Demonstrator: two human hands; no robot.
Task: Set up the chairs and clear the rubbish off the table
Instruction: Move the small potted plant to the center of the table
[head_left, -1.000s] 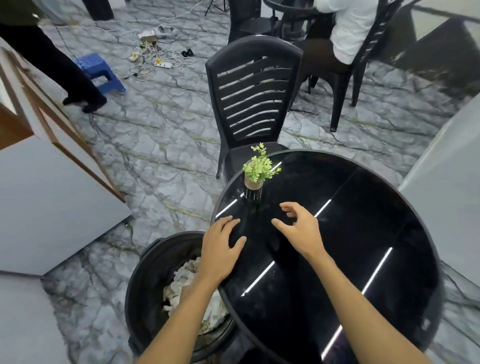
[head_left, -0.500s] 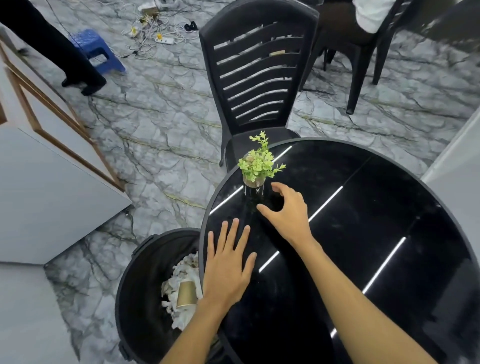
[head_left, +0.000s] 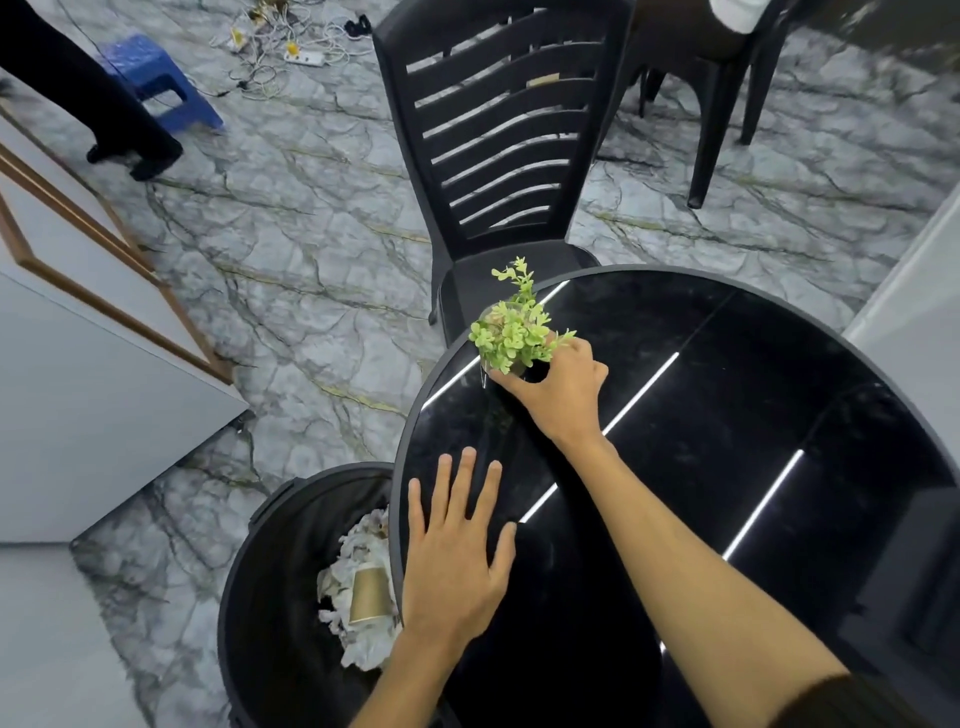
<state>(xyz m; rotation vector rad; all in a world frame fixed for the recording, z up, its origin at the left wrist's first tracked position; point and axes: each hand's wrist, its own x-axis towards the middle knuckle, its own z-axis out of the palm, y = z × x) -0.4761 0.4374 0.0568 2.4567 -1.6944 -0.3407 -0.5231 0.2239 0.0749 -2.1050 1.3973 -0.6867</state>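
Note:
A round glossy black table (head_left: 727, 395) fills the lower right. A small green potted plant (head_left: 511, 332) stands near its far left edge, and my right hand (head_left: 561, 395) is wrapped around its pot. My left hand (head_left: 452, 551) lies flat with fingers spread on the table's near left edge. A black slatted plastic chair (head_left: 498, 145) stands pushed in at the far side of the table. Beside the table, at lower left, a black bin (head_left: 270, 597) holds crumpled white paper (head_left: 358, 566) and a gold paper cup (head_left: 370, 595).
A white cabinet with wood trim (head_left: 78, 332) stands at the left. A blue stool (head_left: 161, 83), a person's dark legs (head_left: 104, 98) and a tangle of cables (head_left: 280, 47) lie at the far left. Another black chair (head_left: 727, 78) with a seated person is at the top right.
My right hand reached forward and closed around the plant's pot. My left hand slid a little along the table edge and flattened with its fingers spread.

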